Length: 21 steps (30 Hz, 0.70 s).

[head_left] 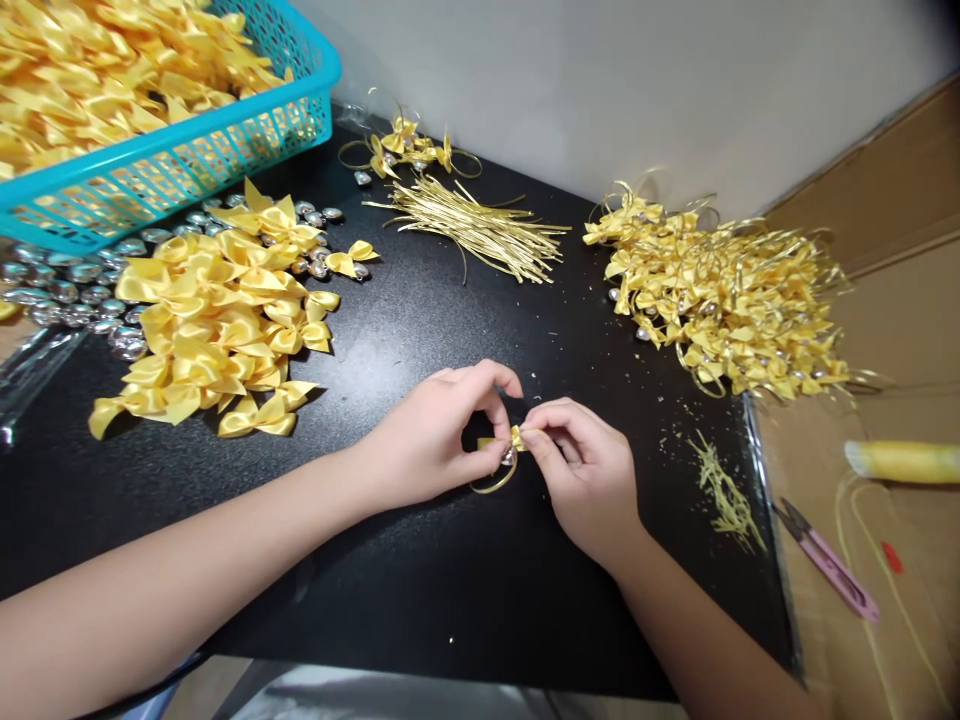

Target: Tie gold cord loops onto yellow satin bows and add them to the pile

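Above the black table, both hands meet at a small yellow ribbon bow with a shiny silver bead or bell and a loop of gold cord below it. My left hand grips its left side between thumb and fingers, the index finger arched above. On the other side, my right hand pinches the bow's right end between thumb and forefinger. The fingers partly cover the bow. A pile of loose yellow bows lies to the left, beyond my left forearm.
A teal basket of bows stands back left, beside silver beads. Gold cord pieces lie at the back. Looped bows are heaped right, near cord scraps, pink thread snips and a yellow spool.
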Each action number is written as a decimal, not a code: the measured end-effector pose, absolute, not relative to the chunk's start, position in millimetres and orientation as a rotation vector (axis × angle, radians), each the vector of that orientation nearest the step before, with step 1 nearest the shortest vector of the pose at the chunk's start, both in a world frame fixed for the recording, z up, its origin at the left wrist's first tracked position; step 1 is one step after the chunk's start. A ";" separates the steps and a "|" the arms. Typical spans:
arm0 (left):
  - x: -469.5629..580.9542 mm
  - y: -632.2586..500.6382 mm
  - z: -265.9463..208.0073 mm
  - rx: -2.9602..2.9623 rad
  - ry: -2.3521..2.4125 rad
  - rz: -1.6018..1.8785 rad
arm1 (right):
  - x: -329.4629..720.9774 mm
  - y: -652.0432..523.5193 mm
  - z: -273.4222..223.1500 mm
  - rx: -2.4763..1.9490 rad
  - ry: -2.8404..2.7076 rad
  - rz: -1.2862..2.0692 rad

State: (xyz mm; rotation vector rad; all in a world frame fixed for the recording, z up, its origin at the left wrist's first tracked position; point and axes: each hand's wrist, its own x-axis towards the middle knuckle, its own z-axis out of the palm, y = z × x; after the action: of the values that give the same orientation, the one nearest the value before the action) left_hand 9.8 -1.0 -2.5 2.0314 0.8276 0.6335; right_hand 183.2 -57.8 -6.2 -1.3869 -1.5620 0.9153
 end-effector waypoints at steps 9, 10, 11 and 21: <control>7.7 -3.2 -3.5 2.157 0.853 0.656 | 185.8 -59.7 -12.2 -1.435 -1.399 1.044; 7.8 -3.4 -3.7 2.170 0.853 0.660 | 185.8 -59.6 -12.3 -1.429 -1.387 1.052; 7.9 -3.5 -3.9 2.177 0.851 0.665 | 185.8 -59.4 -12.4 -1.422 -1.377 1.056; 7.3 -3.4 -8.1 2.216 0.827 0.691 | 185.7 -59.6 -13.4 -1.400 -1.329 1.075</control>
State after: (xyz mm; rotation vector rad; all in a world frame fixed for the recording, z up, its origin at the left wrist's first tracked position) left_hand 7.3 -3.4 -8.1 2.2163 0.8272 0.6912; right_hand 185.7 -59.6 -13.4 -1.4002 -1.3293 1.0747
